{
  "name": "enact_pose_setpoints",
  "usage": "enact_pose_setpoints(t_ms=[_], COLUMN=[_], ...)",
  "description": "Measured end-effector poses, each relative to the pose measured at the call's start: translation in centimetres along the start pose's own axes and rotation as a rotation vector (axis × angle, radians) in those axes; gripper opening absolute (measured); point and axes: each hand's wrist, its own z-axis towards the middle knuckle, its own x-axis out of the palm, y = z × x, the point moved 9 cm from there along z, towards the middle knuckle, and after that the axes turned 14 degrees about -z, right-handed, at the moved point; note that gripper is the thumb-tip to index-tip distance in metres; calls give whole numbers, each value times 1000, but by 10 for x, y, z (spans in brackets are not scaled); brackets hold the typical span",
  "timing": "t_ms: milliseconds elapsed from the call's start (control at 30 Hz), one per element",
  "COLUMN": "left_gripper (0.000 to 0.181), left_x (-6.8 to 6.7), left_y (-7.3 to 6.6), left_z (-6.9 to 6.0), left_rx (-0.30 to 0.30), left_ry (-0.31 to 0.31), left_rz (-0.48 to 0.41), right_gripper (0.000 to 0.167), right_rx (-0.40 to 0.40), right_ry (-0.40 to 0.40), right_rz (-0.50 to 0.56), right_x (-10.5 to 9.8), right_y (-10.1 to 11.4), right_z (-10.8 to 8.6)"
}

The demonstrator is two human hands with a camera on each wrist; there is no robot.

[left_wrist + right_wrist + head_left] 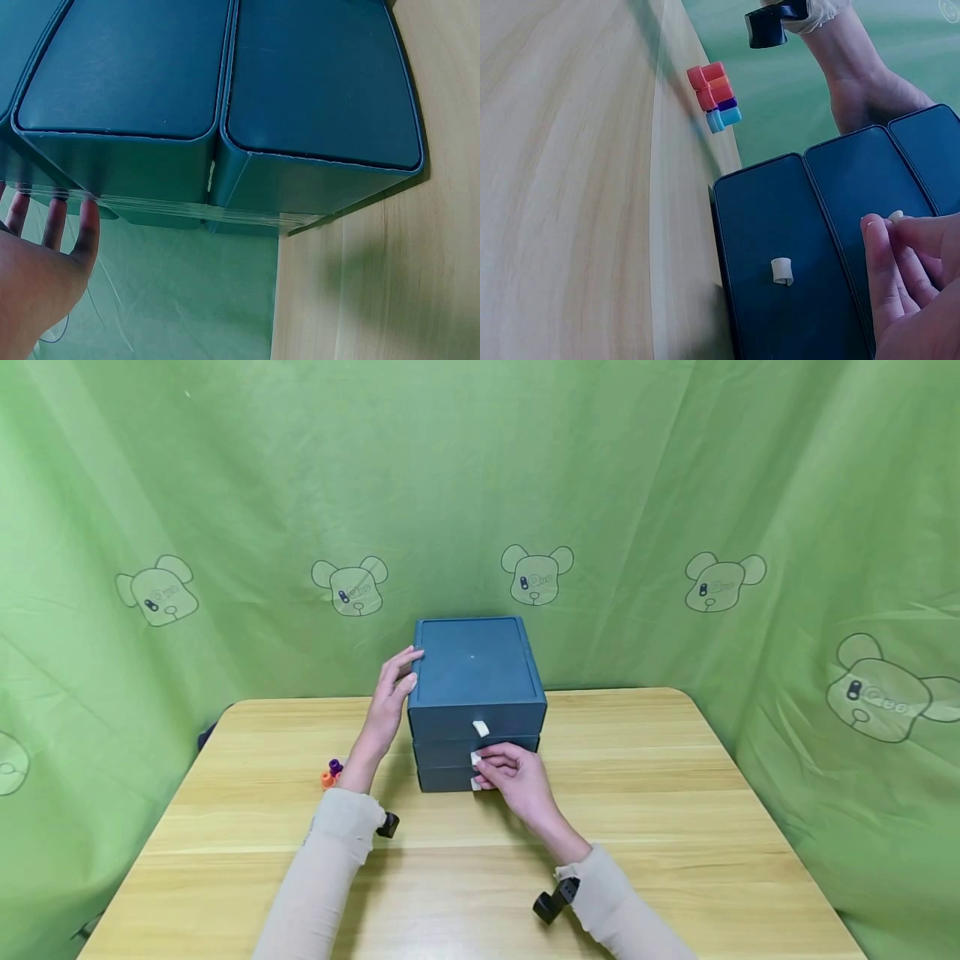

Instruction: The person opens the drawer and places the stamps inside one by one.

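A blue three-drawer box (472,660) stands on the table, each drawer front bearing a white pull tab. My right hand (525,785) pinches the middle drawer's tab (476,759) between thumb and fingers; that drawer looks closed. Above it is the top drawer's tab (481,728), and below, the bottom drawer's tab (782,271) shows in the right wrist view. Against the box's left side rests my left hand (386,697), its fingers (88,229) extended along the wall near the top. Clear tape or film runs across the box's side in the left wrist view.
Small coloured pieces (327,780), orange and purple, lie left of the box, partly behind my left forearm; the right wrist view adds a light blue piece (724,118). Green curtain (450,485) hangs behind and beside the wooden table (637,793).
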Motion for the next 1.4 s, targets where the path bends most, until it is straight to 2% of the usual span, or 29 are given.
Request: enact_pose_setpoints(t_ms=[67, 700, 1400], left_gripper=[50, 49, 48], left_x=[2, 1, 0], left_y=[-6, -6, -4], left_z=[-2, -1, 1], left_rx=[5, 10, 4], left_ry=[2, -5, 6], left_rz=[0, -25, -19], right_gripper=[21, 20, 20], right_rx=[3, 20, 48], right_ry=[-3, -21, 22], right_rz=[-5, -40, -86], right_x=[-1, -1, -1], right_y=[0, 0, -4], right_z=[0, -7, -21])
